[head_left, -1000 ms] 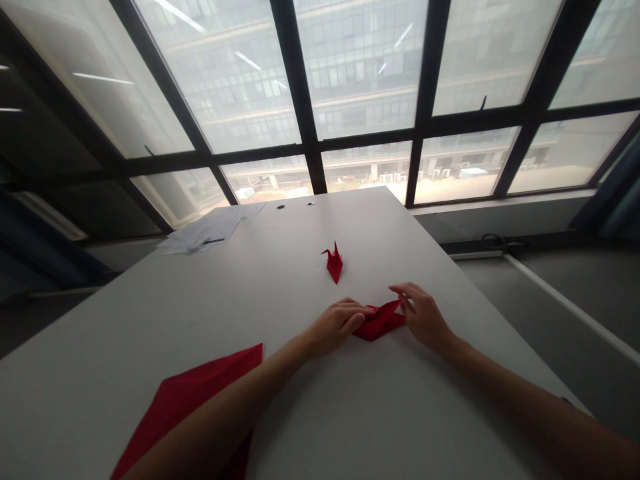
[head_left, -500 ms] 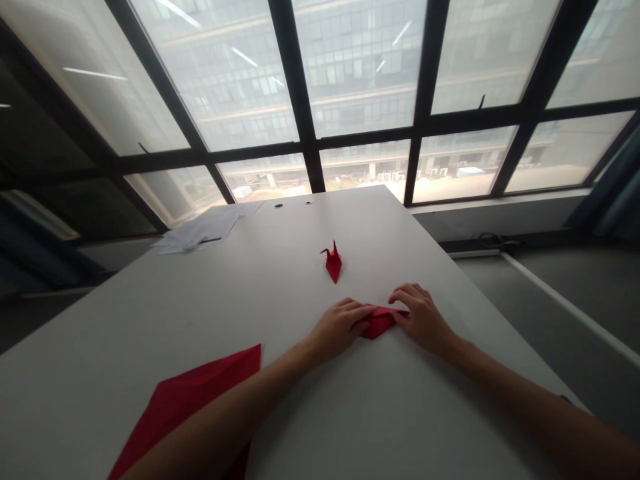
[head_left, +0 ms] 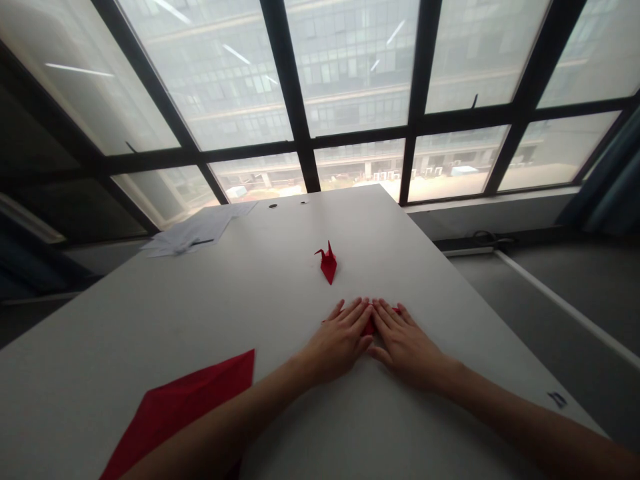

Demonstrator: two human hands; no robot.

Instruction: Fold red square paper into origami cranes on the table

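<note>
We see a small folded piece of red paper (head_left: 369, 327) lying on the near middle of the white desk (head_left: 225, 300), almost wholly covered. Only a sliver of red shows in the gap between the two hands, with another tip peeping out by the right fingers, so we cannot make out its shape.

The left hand (head_left: 340, 337) lies flat on it, palm down, fingers stretched forward and held close together. The right hand (head_left: 405, 343) lies the same way just beside it. The two index fingers nearly touch above the paper. Neither hand grips anything; both are spread flat on the fold.

Beyond the fingertips, a little way off, stands a red paper crane (head_left: 327, 263) with its neck and tail pointing up. To the near left, partly under the left forearm, lies a large flat red sheet (head_left: 185, 407), well apart from the folded piece. At the far left corner of the desk we see a loose pile of white papers (head_left: 193, 230). Behind the desk rises a big window (head_left: 350, 67) with dark frames, and a pale building shows through it.
</note>
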